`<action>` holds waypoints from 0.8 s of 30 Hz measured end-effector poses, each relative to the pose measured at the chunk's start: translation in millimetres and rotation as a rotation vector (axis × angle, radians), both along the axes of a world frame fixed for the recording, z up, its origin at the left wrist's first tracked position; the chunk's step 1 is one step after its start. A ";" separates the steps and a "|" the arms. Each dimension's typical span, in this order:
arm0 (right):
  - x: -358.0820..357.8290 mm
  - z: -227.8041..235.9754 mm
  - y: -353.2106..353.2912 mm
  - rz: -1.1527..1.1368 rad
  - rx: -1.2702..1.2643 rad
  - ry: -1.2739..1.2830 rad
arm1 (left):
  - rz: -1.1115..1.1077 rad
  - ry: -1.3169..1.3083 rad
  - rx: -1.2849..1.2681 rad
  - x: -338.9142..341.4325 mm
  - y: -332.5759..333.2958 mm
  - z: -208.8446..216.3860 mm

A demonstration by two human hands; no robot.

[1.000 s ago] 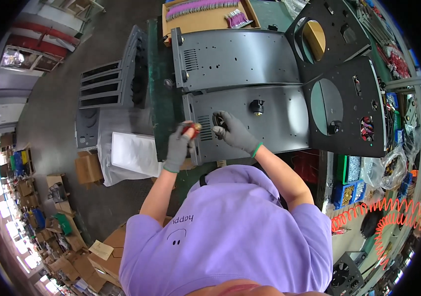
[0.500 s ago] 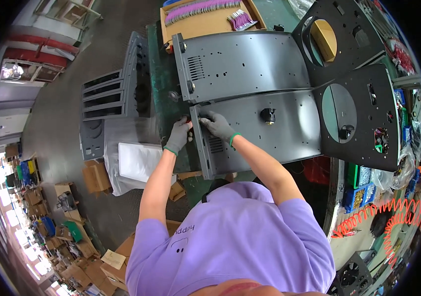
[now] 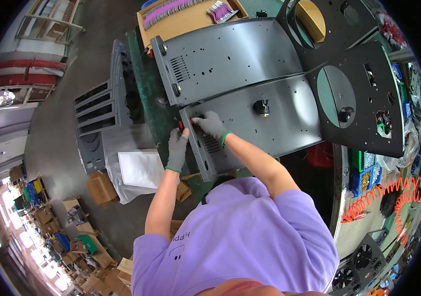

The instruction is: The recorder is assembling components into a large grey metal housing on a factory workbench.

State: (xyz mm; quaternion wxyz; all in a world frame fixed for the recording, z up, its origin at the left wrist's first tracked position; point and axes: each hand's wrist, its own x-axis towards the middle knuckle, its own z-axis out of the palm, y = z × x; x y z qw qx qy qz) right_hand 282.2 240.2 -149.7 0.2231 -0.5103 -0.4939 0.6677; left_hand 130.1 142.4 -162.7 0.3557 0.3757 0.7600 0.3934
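Lying flat on the green bench (image 3: 146, 106), just left of picture centre: a long dark grey sheet-metal panel (image 3: 269, 123) with vent slots and small holes, its left corner under both hands. Pinching a small red part (image 3: 181, 126) against that corner at about 9 o'clock of the panel: the left hand (image 3: 177, 150) in a grey knit glove, fingers closing around the red piece. Resting on the panel's top face just at 3 o'clock of the red part: the right hand (image 3: 210, 124), gloved in grey with a green cuff, fingers curling down onto the metal beside the vent slots; cannot tell whether anything is being held under them. Sitting on the same panel farther toward 3 o'clock: a small black round knob (image 3: 261, 107). Lying edge to edge at 12 o'clock: a second grey slotted metal panel (image 3: 225, 56). Overlapping both at 2 o'clock: black metal plates with large round cut-outs (image 3: 353, 93). Standing at 12 o'clock beyond them: a shallow cardboard tray of purple-handled parts (image 3: 186, 17). Leaning at 9 o'clock off the bench: a grey louvred metal frame (image 3: 97, 113), with a white plastic-wrapped sheet (image 3: 139, 167) below it.
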 end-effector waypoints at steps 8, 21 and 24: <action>9.4 -15.0 -3.3 0.061 0.292 0.081 | -0.037 0.474 -0.119 39.6 4.1 17.4; 43.1 -1.6 -30.8 0.126 -0.082 0.058 | 0.062 0.349 0.062 94.6 -30.3 26.9; 47.5 -3.4 -25.1 0.150 -0.144 0.055 | -0.026 0.357 0.036 92.5 -26.0 29.9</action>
